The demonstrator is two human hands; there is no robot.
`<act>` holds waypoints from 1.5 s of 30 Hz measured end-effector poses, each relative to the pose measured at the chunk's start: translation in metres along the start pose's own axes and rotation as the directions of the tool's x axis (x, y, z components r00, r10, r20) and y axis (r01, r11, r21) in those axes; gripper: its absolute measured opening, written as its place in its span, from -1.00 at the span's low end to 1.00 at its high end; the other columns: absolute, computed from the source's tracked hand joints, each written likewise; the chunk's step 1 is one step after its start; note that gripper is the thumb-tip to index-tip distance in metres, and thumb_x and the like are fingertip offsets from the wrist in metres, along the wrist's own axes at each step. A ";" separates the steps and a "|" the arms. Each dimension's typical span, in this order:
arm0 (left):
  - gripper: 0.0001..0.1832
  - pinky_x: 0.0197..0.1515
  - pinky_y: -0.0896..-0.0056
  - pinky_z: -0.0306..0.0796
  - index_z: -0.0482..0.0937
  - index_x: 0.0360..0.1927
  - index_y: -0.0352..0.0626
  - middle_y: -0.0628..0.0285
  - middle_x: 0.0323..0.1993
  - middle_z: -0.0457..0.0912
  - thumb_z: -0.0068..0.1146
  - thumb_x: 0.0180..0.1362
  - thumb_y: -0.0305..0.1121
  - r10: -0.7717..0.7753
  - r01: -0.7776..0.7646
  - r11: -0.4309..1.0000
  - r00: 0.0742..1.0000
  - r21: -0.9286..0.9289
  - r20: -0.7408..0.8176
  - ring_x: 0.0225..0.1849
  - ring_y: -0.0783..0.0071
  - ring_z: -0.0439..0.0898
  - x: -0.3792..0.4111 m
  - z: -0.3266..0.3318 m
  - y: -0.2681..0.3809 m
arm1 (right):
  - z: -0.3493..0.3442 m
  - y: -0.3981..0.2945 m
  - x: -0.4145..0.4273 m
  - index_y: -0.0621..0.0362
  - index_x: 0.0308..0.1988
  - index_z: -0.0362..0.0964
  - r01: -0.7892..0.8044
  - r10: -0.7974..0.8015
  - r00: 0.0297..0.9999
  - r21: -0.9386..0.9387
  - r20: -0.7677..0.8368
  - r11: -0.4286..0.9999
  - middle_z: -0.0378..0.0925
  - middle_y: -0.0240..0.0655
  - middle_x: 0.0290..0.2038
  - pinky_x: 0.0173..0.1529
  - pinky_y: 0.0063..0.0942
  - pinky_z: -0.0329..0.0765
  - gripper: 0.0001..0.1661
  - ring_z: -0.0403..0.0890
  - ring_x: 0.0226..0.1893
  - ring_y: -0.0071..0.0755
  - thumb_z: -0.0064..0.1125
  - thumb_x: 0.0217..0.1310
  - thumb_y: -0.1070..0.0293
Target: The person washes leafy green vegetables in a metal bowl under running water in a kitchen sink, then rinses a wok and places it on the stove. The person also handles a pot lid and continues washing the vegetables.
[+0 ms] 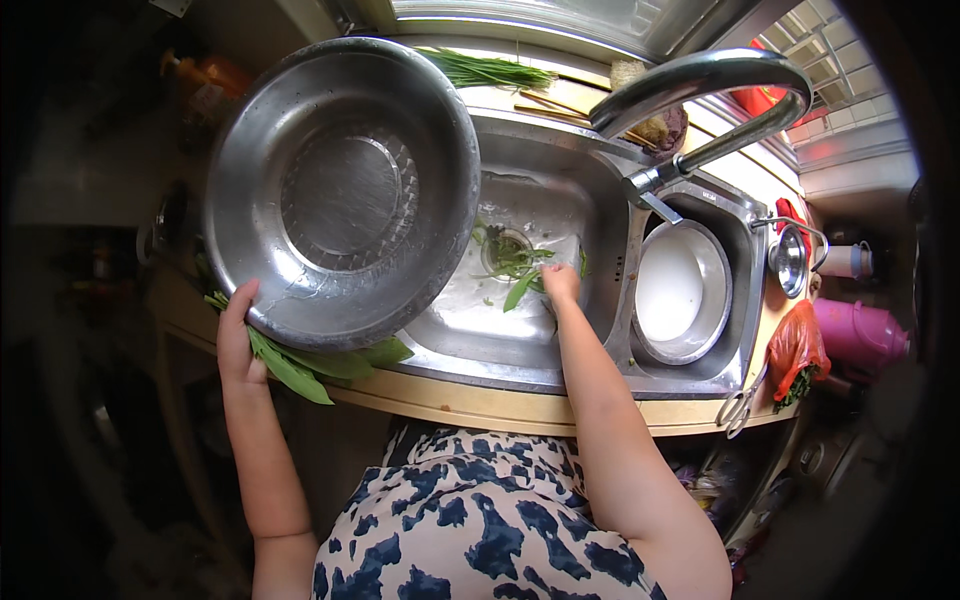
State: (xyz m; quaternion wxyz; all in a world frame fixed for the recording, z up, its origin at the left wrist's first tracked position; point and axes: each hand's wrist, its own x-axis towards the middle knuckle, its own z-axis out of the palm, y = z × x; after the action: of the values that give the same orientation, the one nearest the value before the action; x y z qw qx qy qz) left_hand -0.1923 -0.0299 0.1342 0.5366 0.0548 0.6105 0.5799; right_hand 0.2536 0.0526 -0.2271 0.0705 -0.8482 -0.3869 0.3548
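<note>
A large stainless steel basin [341,195], with only a little water visible inside, is tilted over the left part of the sink [480,337]. My left hand [241,337] grips its lower left rim, the thumb over the edge. Broad green leaves [300,371] stick out beneath the basin, beside that hand. Down in the sink my right hand [561,283] has its fingers closed on some leafy greens [520,291]. More green scraps lie around the drain [506,251]. What lies under the basin is mostly hidden.
The faucet [705,97] arches over the sink from the back right. A metal bowl [682,292] stands in the right-hand basin. Scissors [739,409] and a red plastic bag [799,349] lie at the right. Green stalks [487,70] and chopsticks [551,112] rest behind the sink.
</note>
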 end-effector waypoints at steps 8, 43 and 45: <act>-0.63 -0.04 0.38 0.52 0.51 0.00 -0.36 0.13 -0.13 0.62 0.19 0.20 -0.33 0.014 -0.014 1.000 1.000 -0.003 0.017 -0.14 0.37 0.62 0.007 0.005 0.000 | 0.025 -0.028 -0.016 0.13 -0.37 0.63 0.081 -0.087 0.996 -0.339 -0.001 0.937 0.67 -0.09 -0.23 -0.10 -0.20 0.57 -0.57 0.69 -0.20 -0.05 0.30 0.00 -0.04; -0.58 0.01 0.31 0.52 0.45 0.07 -0.37 0.07 -0.06 0.60 0.14 0.25 -0.29 -0.088 0.092 0.994 0.994 -0.050 0.069 -0.08 0.28 0.62 0.014 0.010 0.005 | -0.034 -0.013 -0.027 0.05 -0.38 0.58 0.682 -0.576 0.730 -0.339 0.368 0.648 0.64 -0.19 -0.29 -0.14 -0.19 0.55 -0.89 0.63 -0.21 -0.03 0.20 0.00 0.33; -0.63 0.00 0.34 0.53 0.47 0.03 -0.35 0.08 -0.09 0.61 0.14 0.24 -0.32 -0.089 0.092 0.994 0.994 -0.053 0.063 -0.11 0.31 0.63 0.013 0.013 0.006 | -0.021 -0.021 -0.040 0.05 -0.37 0.56 0.840 -0.680 0.519 -0.161 0.518 0.519 0.60 -0.23 -0.30 -0.16 -0.14 0.53 -0.86 0.61 -0.22 -0.02 0.10 -0.01 0.44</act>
State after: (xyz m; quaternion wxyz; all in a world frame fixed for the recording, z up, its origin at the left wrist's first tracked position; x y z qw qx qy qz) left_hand -0.1915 -0.0105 0.1346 0.5819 0.0297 0.5795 0.5697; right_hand 0.2370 0.0427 -0.1812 -0.0285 -0.4895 -0.7931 0.3613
